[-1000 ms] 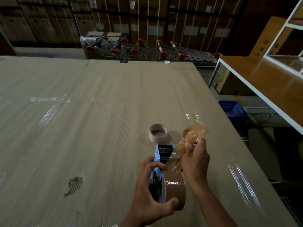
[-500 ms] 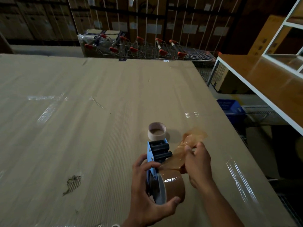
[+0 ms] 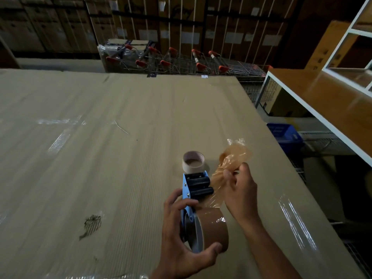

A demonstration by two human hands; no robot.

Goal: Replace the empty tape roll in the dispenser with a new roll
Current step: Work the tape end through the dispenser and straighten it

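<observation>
The left hand (image 3: 181, 236) is clasping the dispenser (image 3: 196, 190) with its new roll (image 3: 213, 228) steady while the right hand (image 3: 239, 190) is pinching the tape end (image 3: 233, 158), apparently for threading through the rollers.

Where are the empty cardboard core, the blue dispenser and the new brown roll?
empty cardboard core (image 3: 193, 162): head view, on its outer wall.
blue dispenser (image 3: 185, 186): head view, on its blue side plate.
new brown roll (image 3: 215, 230): head view, on its brown outer face.

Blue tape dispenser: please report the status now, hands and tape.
Left hand grips blue tape dispenser with brown tape roll mounted. Right hand pinches crumpled loose tape end, not yet threaded. Empty cardboard core stands on table beyond, not blocking.
</observation>
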